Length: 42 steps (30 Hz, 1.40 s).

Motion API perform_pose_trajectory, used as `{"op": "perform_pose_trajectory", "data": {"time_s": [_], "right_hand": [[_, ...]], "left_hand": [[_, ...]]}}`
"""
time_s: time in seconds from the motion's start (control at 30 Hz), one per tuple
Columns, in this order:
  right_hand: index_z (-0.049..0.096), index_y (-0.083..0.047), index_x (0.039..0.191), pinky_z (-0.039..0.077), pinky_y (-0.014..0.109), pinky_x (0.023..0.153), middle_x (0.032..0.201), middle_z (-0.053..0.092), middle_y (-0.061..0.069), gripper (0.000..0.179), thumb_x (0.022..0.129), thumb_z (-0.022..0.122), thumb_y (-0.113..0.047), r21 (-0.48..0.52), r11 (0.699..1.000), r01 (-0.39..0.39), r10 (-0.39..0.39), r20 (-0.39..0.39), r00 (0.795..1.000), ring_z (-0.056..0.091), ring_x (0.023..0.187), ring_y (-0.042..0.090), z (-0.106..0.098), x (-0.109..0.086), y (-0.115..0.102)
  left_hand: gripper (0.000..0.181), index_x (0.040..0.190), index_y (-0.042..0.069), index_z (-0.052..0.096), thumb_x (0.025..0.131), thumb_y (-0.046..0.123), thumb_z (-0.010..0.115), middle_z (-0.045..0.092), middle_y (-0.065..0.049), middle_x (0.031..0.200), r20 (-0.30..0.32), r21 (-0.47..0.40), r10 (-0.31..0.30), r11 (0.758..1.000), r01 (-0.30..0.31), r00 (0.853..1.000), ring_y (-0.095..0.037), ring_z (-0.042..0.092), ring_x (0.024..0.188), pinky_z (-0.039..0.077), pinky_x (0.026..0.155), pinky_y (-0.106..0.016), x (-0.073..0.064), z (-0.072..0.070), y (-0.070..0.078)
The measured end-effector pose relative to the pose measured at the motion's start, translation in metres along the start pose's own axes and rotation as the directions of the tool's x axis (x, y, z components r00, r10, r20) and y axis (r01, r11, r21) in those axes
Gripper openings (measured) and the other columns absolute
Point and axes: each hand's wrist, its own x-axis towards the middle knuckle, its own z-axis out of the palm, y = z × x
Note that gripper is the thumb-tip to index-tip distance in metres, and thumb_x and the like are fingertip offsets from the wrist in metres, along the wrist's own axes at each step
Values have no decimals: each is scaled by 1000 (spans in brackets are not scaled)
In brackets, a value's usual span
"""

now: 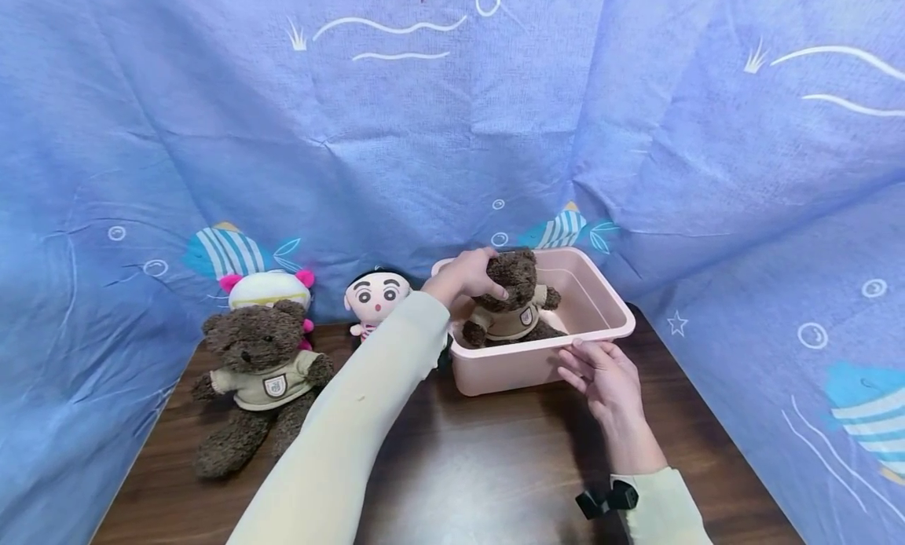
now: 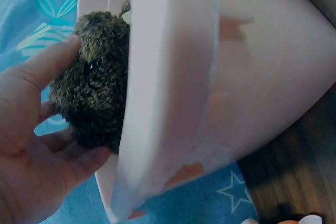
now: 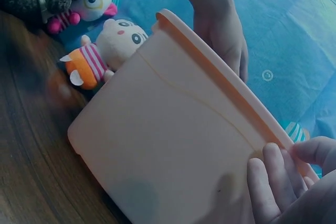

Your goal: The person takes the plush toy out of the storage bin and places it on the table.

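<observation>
A brown teddy bear in a beige shirt with a badge sits inside a pink plastic bin. My left hand holds the bear by its head, coming in over the bin's left end. In the left wrist view, thumb and fingers spread around the furry head, and the bin's wall hides the rest of the bear. My right hand pinches the bin's front rim near the right corner. The right wrist view has the thumb over the rim and the fingers against the outer wall.
Another brown teddy bear in a matching shirt sits at the table's left. Behind it is a white-and-pink plush toy. A plush doll with thick eyebrows stands left of the bin. A blue patterned cloth hangs behind the wooden table.
</observation>
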Motion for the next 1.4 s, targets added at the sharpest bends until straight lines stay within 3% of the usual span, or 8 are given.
{"op": "perform_pose_trajectory", "data": {"time_s": [0.17,0.37,0.53,0.8,0.97,1.17,1.4], "right_hand": [[58,-13,85,64,37,65,81,79,4,18,98,66,-3,9,1000,8,-7,-23,1000,78,77,16,2,-1,-1],[58,-13,85,64,35,63,81,79,1,18,99,65,-5,-11,1000,3,-3,-31,1000,78,76,15,2,-2,0],[56,-13,87,63,34,62,81,78,0,17,99,66,-6,-37,999,8,-9,-41,999,77,74,14,4,-2,0],[56,-16,87,63,34,61,81,79,-1,17,98,67,-8,-38,999,-11,9,-51,999,76,69,12,3,-4,1],[55,-16,88,63,32,60,80,79,-1,17,98,66,-7,-20,1000,-5,4,-46,999,75,68,12,4,-7,3],[53,-16,91,62,31,58,79,78,-1,19,97,68,-7,14,1000,19,-18,-62,998,75,66,12,8,-9,5],[52,-16,93,62,31,57,80,79,-1,19,98,67,-6,24,999,29,-27,-74,997,74,64,12,6,-9,7]], "left_hand": [[83,157,14,38,88,27,82,51,-11,154,-39,55,-52,997,54,998,-32,45,144,41,116,-46,3,4,10],[72,148,14,53,85,24,85,61,-8,142,-51,159,-11,987,19,999,-29,51,137,43,114,-41,8,5,13],[69,146,15,55,84,21,86,59,-7,144,-22,127,24,992,-21,999,-29,49,140,44,114,-40,4,2,12],[62,143,19,56,87,14,81,60,-7,142,-49,109,57,993,-52,997,-29,50,138,47,110,-42,-2,5,11],[56,140,19,60,88,9,78,63,-5,140,-103,100,103,991,-93,989,-27,55,133,48,108,-41,-7,4,15],[47,135,22,66,90,12,76,67,-4,133,-182,98,169,983,-153,969,-25,61,124,51,101,-39,-10,0,20],[40,131,23,70,93,16,75,68,-1,131,-201,76,192,981,-180,961,-20,61,124,50,105,-37,-15,-16,23]]}}
